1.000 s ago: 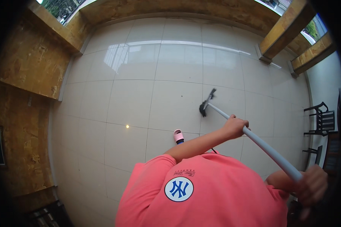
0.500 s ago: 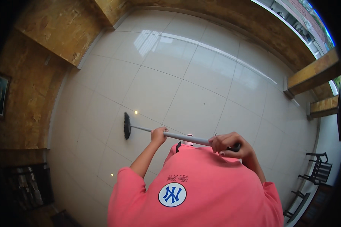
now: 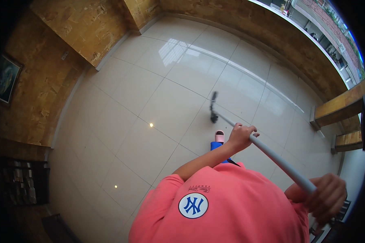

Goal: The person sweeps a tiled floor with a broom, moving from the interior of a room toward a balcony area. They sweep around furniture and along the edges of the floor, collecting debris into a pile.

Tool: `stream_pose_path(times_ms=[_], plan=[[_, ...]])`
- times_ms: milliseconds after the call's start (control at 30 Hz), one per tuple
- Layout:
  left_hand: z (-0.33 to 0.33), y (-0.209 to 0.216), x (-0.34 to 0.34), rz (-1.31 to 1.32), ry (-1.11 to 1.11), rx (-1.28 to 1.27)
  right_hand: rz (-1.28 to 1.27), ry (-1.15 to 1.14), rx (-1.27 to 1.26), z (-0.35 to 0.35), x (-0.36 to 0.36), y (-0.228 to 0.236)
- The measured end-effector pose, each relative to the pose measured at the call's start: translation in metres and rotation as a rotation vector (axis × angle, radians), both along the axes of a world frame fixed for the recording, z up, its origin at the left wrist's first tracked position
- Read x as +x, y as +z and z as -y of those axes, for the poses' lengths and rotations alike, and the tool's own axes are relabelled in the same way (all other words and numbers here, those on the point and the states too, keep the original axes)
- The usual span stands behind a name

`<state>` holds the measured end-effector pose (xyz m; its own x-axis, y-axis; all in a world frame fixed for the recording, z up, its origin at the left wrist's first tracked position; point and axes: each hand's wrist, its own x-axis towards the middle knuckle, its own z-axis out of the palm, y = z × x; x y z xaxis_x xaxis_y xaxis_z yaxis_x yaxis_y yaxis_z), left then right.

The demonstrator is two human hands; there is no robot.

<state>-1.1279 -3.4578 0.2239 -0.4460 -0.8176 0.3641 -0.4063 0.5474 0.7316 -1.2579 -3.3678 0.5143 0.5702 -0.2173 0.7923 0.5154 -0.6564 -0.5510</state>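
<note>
A broom with a grey handle [image 3: 279, 160] slants across in front of me. Its dark bristle head [image 3: 213, 109] is on or just above the floor tiles and looks smeared by motion. My left hand [image 3: 241, 137] is wrapped round the handle partway along, nearer the head. Close to the handle's top end, my right hand [image 3: 327, 198] is closed round it, somewhat blurred, and covers that end. Just below the broom head a pink slipper [image 3: 219, 137] shows on my foot.
Glossy pale tiles [image 3: 121, 109] cover the floor. Yellow-brown stone walls [image 3: 77, 32] stand left and far, with a framed picture [image 3: 7, 79] at left. A dark rack [image 3: 26, 182] is at lower left. Pillars [image 3: 340, 103] rise at right; dark furniture sits at lower right.
The broom head has swept from the left toward the right and farther out. Both hands moved right with the handle, the right hand also lower. My view has shifted slightly.
</note>
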Motion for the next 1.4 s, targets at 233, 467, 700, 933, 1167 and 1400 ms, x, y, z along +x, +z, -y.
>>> stream_pose_path(times_ms=[233, 467, 700, 933, 1167, 1400], plan=[[0.035, -0.036, 0.138, 0.321, 0.239, 0.176, 0.032, -0.080, 0.507, 0.085, -0.019, -0.085], [0.100, -0.156, 0.198, 0.611, 0.363, 0.417, -0.431, -0.176, 0.719, 0.156, 0.021, -0.151], [0.180, -0.080, -0.005, 0.112, 0.097, 0.204, -0.330, -0.170, 0.233, 0.202, -0.046, -0.052], [0.194, 0.005, -0.037, 0.091, 0.134, 0.129, 0.173, 0.225, -0.081, 0.241, -0.073, -0.004], [0.181, -0.059, 0.146, 0.422, 0.510, 0.280, 0.093, 0.041, 0.533, 0.291, -0.038, -0.122], [0.238, -0.169, 0.224, 0.255, 0.597, 0.538, -0.464, -0.039, 0.657, 0.340, 0.063, -0.159]])
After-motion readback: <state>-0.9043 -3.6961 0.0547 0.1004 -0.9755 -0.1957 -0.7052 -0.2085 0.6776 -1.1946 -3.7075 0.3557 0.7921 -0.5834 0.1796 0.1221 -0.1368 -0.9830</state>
